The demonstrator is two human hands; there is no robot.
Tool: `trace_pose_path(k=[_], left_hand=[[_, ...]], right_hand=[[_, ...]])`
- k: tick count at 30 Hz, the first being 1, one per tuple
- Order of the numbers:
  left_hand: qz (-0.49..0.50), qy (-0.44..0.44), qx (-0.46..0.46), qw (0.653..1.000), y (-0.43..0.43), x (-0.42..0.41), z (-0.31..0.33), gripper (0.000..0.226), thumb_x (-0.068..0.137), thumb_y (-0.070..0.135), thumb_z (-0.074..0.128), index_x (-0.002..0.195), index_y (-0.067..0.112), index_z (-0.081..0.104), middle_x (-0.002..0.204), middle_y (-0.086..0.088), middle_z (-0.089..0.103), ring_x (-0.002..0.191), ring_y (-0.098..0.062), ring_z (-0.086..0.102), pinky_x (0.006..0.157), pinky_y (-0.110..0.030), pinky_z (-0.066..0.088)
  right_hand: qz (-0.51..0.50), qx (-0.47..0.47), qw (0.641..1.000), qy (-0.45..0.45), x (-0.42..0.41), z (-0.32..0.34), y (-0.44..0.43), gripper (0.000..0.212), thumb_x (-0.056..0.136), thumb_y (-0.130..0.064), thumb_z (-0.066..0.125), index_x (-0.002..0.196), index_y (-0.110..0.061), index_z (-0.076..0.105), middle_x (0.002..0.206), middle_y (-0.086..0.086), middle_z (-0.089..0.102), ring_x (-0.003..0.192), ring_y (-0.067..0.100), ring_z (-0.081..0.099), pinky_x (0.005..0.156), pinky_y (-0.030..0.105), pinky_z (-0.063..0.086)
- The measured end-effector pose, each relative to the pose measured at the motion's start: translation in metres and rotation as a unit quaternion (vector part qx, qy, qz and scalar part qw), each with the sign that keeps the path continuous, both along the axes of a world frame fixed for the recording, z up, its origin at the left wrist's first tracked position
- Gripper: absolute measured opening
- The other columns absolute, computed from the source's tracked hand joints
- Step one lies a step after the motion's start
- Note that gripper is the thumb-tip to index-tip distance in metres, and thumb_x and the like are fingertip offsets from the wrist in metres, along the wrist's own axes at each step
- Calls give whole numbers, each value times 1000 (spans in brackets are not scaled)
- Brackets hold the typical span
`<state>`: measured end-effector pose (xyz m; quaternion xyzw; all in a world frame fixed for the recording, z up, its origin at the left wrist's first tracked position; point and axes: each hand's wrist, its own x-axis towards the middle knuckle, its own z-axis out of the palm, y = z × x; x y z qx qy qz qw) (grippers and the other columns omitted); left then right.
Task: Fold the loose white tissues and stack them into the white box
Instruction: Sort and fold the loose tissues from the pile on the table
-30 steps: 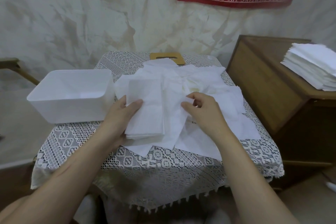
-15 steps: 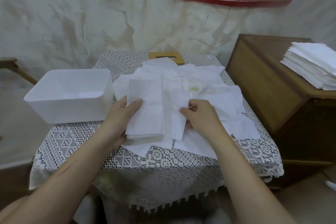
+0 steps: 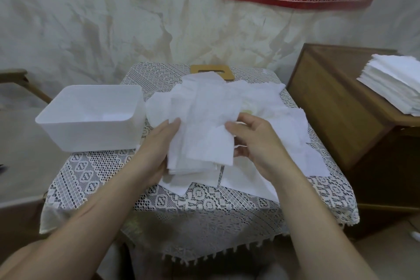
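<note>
Soft, even, dimmish light; edges bend, perhaps slightly blurred.

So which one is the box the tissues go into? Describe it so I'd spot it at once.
Find the small lace-covered table in the middle of the view. The white box stands at its left edge, beside the heap of loose tissues. It is the only rigid, open-topped tub there; the other white things are soft paper.
</note>
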<state>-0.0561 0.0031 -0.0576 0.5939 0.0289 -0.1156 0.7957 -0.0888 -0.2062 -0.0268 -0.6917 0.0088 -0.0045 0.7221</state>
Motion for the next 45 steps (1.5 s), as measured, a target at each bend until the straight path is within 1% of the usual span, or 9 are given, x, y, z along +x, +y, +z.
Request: trace_pose_path(k=[7, 12, 17, 21, 24, 32, 35, 40, 45], left_hand=[[-8, 2, -12, 1000, -7, -3, -2, 42, 108, 38, 46, 140, 13, 58, 132, -5, 71, 124, -24, 67, 113, -49, 46], [-31, -11, -5, 999, -8, -6, 1, 49, 108, 48, 42, 139, 14, 58, 130, -6, 72, 123, -26, 67, 105, -47, 50], [-49, -45, 23, 998, -6, -7, -1, 41, 105, 39, 56, 136, 13, 60, 127, -9, 73, 119, -30, 69, 101, -49, 54], [-26, -61, 31, 997, -5, -9, -3, 28, 104, 19, 58, 131, 14, 63, 119, -8, 76, 110, -29, 73, 90, -46, 59], [-11, -67, 26, 997, -3, -7, -4, 26, 104, 18, 58, 129, 15, 65, 116, -7, 77, 106, -27, 75, 80, -39, 62], [-9, -64, 41, 997, -1, -5, -2, 27, 100, 20, 64, 126, 14, 66, 115, -12, 77, 106, -33, 74, 90, -50, 59], [11, -65, 54, 996, 1, -2, -2, 22, 100, 18, 64, 122, 15, 67, 108, -9, 79, 99, -30, 76, 78, -44, 63], [29, -33, 61, 997, 7, 7, -5, 19, 101, 24, 65, 119, 20, 69, 107, -6, 79, 100, -31, 76, 84, -51, 61], [24, -19, 60, 998, 6, 12, -7, 20, 100, 28, 65, 119, 21, 69, 109, -6, 79, 102, -30, 76, 87, -54, 60]], right_hand=[[-62, -91, 994, -19, 9, -12, 20, 45, 79, -35, 70, 91, 7, 56, 91, 33, 65, 66, 24, 54, 59, 40, 47], [-35, -68, 997, -24, 8, -15, 23, 31, 94, -19, 70, 89, 8, 55, 82, 28, 67, 66, 20, 56, 60, 35, 44], [-37, -70, 997, -25, 7, -16, 28, 24, 96, -15, 68, 73, -14, 59, 67, 2, 68, 53, 15, 58, 48, 25, 44], [-55, -96, 994, -21, 10, -18, 29, 7, 93, -20, 71, 92, -14, 68, 77, 4, 72, 58, 19, 64, 50, 32, 49], [-66, -148, 987, 2, 11, -18, 26, 21, 89, -31, 75, 106, -25, 63, 84, -3, 68, 56, 11, 62, 54, 31, 46], [-2, -107, 993, 54, 10, -20, 28, 15, 94, -26, 72, 98, -12, 72, 65, -5, 64, 48, 7, 52, 46, 17, 39], [-14, -111, 993, 46, 11, -19, 26, 10, 95, -20, 69, 96, -11, 72, 69, 0, 64, 45, 6, 49, 43, 15, 36], [-105, -214, 971, 18, 29, -30, 9, 2, 91, -28, 69, 92, -29, 70, 76, -4, 75, 57, 10, 59, 61, 30, 46], [-146, -373, 916, -28, 46, -34, 9, 29, 95, -22, 62, 123, -29, 58, 86, -1, 69, 84, 21, 64, 70, 33, 45]])
